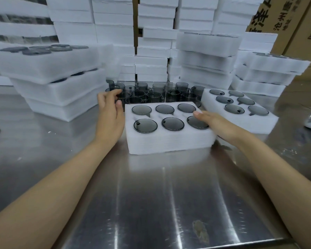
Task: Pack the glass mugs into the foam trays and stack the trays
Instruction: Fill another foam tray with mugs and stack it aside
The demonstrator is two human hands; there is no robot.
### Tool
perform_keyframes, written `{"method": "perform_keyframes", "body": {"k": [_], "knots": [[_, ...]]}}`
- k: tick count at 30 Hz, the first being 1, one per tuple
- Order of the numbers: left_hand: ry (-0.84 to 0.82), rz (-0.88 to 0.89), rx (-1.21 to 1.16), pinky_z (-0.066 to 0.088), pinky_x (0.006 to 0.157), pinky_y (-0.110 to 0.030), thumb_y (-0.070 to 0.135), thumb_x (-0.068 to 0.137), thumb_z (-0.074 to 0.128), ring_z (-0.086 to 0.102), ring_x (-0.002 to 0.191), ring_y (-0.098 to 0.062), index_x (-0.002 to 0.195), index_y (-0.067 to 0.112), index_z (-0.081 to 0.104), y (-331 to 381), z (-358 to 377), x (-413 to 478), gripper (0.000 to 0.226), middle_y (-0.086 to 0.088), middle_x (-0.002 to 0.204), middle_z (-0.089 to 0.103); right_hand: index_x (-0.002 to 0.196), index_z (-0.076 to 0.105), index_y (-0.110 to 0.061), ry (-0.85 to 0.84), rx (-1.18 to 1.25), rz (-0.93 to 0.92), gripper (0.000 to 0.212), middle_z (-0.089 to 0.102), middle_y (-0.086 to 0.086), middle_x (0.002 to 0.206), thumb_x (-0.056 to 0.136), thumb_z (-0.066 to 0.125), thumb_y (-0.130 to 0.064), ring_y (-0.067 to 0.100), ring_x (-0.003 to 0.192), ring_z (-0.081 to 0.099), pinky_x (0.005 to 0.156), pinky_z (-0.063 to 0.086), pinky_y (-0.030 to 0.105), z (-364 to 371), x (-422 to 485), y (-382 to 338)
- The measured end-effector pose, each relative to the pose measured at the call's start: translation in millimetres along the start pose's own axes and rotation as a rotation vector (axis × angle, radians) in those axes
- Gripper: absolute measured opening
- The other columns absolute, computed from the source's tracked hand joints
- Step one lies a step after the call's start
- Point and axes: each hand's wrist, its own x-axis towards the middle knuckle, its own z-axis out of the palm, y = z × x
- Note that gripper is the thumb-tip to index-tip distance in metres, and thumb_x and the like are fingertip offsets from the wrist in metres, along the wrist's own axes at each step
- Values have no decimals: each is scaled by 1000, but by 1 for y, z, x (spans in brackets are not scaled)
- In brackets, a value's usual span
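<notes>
A white foam tray [167, 141] sits mid-table with several dark glass mugs [145, 125] seated upside down in its round pockets. My left hand [110, 115] is beside the tray's left edge, fingers relaxed, holding nothing. My right hand [214, 123] lies flat along the tray's right side, its thumb over the near right mug. Behind the tray stand several loose smoky glass mugs [156, 93]. A second filled foam tray [258, 121] lies to the right.
A stack of filled trays [61, 90] rises at the left. More stacks stand at the back right [206, 56] and far right [269, 74]. Tall white foam piles [113, 24] and cardboard boxes [287, 24] stand behind. The steel table [160, 203] stretches toward me.
</notes>
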Motion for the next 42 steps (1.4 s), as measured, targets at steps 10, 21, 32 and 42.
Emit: {"method": "perform_keyframes", "body": {"k": [10, 21, 32, 42], "knots": [[14, -173, -243, 39, 99, -38, 34, 102, 30, 51, 113, -20, 113, 26, 51, 3, 2, -2, 24, -6, 120, 56, 104, 54, -23, 203, 593, -72, 26, 69, -1, 90, 79, 58, -16, 13, 77, 67, 62, 53, 25, 15, -2, -10], [128, -144, -447, 44, 68, -17, 43, 98, 29, 52, 68, 3, 109, 36, 50, 4, 6, 3, 25, 21, 82, 58, 123, 58, -11, 269, 782, -46, 36, 67, 8, 95, 89, 53, -23, 24, 79, 66, 73, 53, 33, 16, -26, -46], [-83, -398, -436, 44, 60, -26, 35, 106, 21, 55, 62, -6, 126, 23, 39, -15, 25, 8, 29, 2, 110, 48, 131, 37, -8, 1306, 987, -261, 47, 62, 7, 114, 91, 51, -28, 15, 85, 68, 66, 55, 25, -45, -34, -46], [-117, -423, -365, 44, 60, -26, 41, 104, 21, 55, 63, -7, 123, 25, 41, -20, 29, 9, 31, -4, 124, 46, 132, 24, -12, 1382, 500, 125, 56, 34, 6, 136, 91, 44, -44, 19, 102, 45, 86, 35, 28, -72, -15, 2]]}}
